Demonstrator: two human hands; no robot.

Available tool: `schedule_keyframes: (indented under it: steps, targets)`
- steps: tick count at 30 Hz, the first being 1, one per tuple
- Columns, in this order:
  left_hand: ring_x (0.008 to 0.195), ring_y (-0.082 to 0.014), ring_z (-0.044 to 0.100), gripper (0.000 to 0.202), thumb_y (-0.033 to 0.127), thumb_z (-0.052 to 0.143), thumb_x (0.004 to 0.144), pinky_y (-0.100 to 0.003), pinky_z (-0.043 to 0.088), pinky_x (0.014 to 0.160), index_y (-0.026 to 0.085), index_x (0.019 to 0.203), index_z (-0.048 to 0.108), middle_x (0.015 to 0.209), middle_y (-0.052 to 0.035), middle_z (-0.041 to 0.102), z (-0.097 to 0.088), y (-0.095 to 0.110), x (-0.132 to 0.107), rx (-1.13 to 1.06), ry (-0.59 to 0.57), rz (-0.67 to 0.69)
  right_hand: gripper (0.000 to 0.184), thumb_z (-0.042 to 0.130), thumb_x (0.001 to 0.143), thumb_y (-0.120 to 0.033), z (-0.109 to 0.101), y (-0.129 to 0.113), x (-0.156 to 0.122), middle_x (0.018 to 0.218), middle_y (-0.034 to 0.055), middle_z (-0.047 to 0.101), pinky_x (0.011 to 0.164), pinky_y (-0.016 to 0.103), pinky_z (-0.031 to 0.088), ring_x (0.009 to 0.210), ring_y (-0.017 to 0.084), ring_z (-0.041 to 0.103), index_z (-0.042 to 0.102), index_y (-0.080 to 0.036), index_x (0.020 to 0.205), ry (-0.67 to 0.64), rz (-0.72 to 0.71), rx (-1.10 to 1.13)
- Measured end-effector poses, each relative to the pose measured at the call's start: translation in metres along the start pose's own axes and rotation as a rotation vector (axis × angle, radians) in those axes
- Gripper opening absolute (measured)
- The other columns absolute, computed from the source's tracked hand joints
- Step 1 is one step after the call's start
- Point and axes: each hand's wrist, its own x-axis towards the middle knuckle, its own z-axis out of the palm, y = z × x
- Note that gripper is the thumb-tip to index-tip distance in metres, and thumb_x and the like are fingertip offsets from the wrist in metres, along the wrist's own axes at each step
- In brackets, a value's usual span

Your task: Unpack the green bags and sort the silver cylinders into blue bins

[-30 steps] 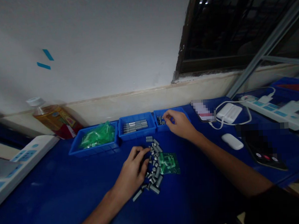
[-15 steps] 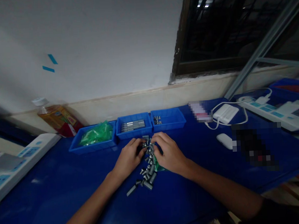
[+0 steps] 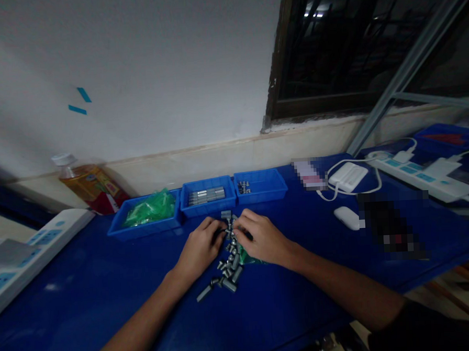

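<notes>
A loose pile of metal screws (image 3: pixel 226 269) and grey hex standoffs (image 3: pixel 229 285) runs toward me on the blue table. My left hand (image 3: pixel 201 246) is at the pile's far left side, thumb and forefinger curled together at the metal pieces. Across from it, my right hand (image 3: pixel 264 238) has its thumb and fingers bent in a pinch over the pile. What either set of fingertips holds is too small to make out. Part of a green plastic bag (image 3: pixel 246 257) shows beneath my right hand. One standoff (image 3: pixel 226 214) lies just beyond the fingers.
Behind the pile stand three blue bins: one with green bags (image 3: pixel 152 207), one with rows of standoffs (image 3: pixel 206 196), one with a few screws (image 3: pixel 243 187). A drink bottle (image 3: pixel 89 180) and power strip (image 3: pixel 38 254) are left; a charger (image 3: pixel 348 177) and cables lie right.
My right fingers have drawn closer together over the pile. My left hand has barely moved. The view has shifted slightly, and the bins and pile stay in place.
</notes>
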Motion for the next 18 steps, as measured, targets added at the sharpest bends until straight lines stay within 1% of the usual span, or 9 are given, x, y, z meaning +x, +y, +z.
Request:
schedule_keyframes:
  steps: [2,4,7,11,14,18]
  targets:
    - [0.077,-0.0173,0.058,0.008,0.021,0.049,0.087,-0.029,0.046,0.07,0.018,0.087,0.057,0.088,-0.0043,0.058,0.001,-0.002,0.0,-0.009,0.03,0.002,0.01,0.048,0.087,-0.017,0.0,-0.003,-0.001,0.082,0.0021,0.054,0.071,0.026,0.044,0.075,0.013,0.055,0.058,-0.018,0.084,-0.029,-0.021,-0.014]
    - [0.076,-0.0177,0.058,0.005,0.021,0.051,0.085,-0.029,0.046,0.069,0.018,0.085,0.056,0.083,-0.0037,0.059,0.001,-0.004,0.0,-0.026,0.056,0.005,0.009,0.05,0.087,-0.018,0.001,-0.004,-0.001,0.081,0.0023,0.055,0.07,0.026,0.043,0.076,0.013,0.054,0.058,-0.018,0.084,-0.042,-0.034,-0.02]
    - [0.078,-0.0178,0.059,0.007,0.019,0.05,0.086,-0.029,0.046,0.071,0.018,0.089,0.056,0.085,-0.0038,0.061,0.001,-0.005,0.0,-0.082,0.073,0.018,0.007,0.051,0.087,-0.018,0.0,-0.003,-0.002,0.081,0.0025,0.056,0.071,0.026,0.043,0.077,0.014,0.054,0.058,-0.018,0.084,-0.048,-0.042,-0.027]
    - [0.081,-0.0178,0.06,0.013,0.022,0.046,0.088,-0.029,0.047,0.073,0.017,0.094,0.056,0.089,-0.0048,0.063,-0.001,-0.005,0.0,-0.172,0.128,-0.034,0.008,0.051,0.087,-0.018,0.0,-0.001,-0.002,0.08,0.0023,0.056,0.071,0.026,0.042,0.077,0.014,0.054,0.058,-0.018,0.085,-0.058,-0.047,-0.041]
    - [0.083,-0.0179,0.06,0.015,0.022,0.045,0.088,-0.029,0.047,0.074,0.017,0.095,0.056,0.091,-0.0053,0.063,-0.002,-0.007,0.0,-0.203,0.164,-0.05,0.008,0.051,0.087,-0.019,-0.001,0.0,-0.002,0.08,0.0025,0.057,0.07,0.027,0.043,0.077,0.014,0.054,0.059,-0.017,0.085,-0.066,-0.049,-0.052]
    - [0.086,-0.0182,0.059,0.016,0.018,0.046,0.085,-0.029,0.048,0.074,0.016,0.097,0.056,0.093,-0.0055,0.06,-0.003,-0.011,-0.002,-0.229,0.195,-0.057,0.008,0.051,0.087,-0.019,-0.001,0.0,-0.003,0.081,0.0028,0.058,0.071,0.027,0.043,0.078,0.015,0.054,0.059,-0.017,0.086,-0.073,-0.046,-0.048]
